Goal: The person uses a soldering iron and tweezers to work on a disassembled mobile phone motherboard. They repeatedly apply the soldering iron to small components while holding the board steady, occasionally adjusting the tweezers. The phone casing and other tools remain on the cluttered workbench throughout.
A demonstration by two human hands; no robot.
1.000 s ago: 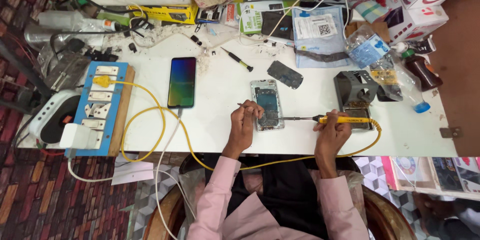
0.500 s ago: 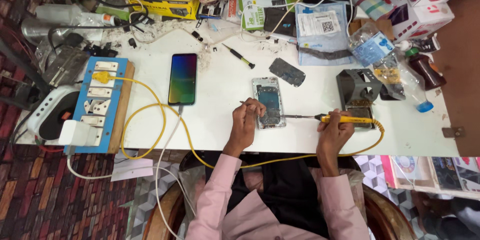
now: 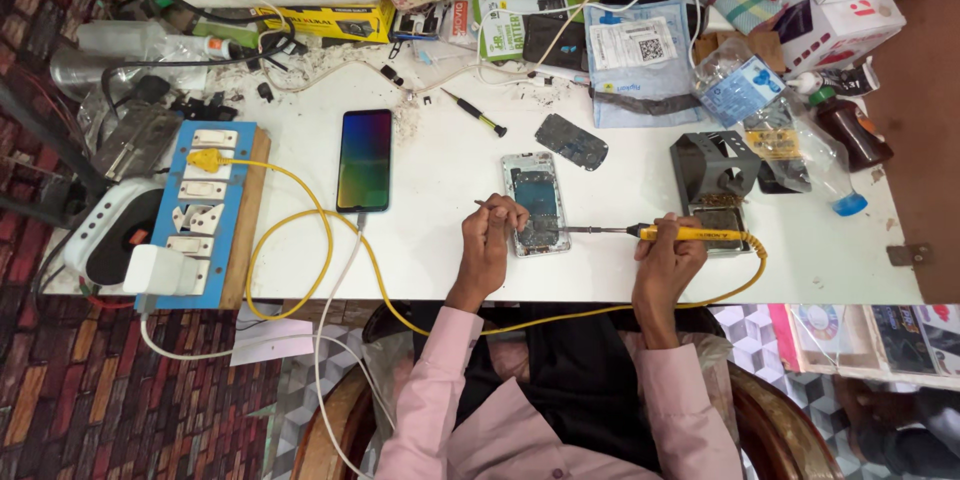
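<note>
The opened phone (image 3: 535,202) lies face down near the front edge of my white desk (image 3: 440,190), its back cover off and its insides showing. My right hand (image 3: 668,258) is clenched around the yellow handle of the soldering iron (image 3: 650,232), which lies almost level, its thin tip reaching left onto the lower part of the opened phone. My left hand (image 3: 492,235) rests at the phone's left edge, its fingers pinched on a thin wire or rod (image 3: 484,205) that I cannot identify more closely. The iron's yellow cable (image 3: 330,240) loops from the handle along the desk front and up to a blue switchboard (image 3: 205,205) at the left. Just behind the right hand stands a dark metal iron stand (image 3: 712,168). A second phone with a lit screen (image 3: 365,160) lies well left of the opened one, a small screwdriver (image 3: 476,113) and a dark back cover (image 3: 571,142) lie farther back.
</note>
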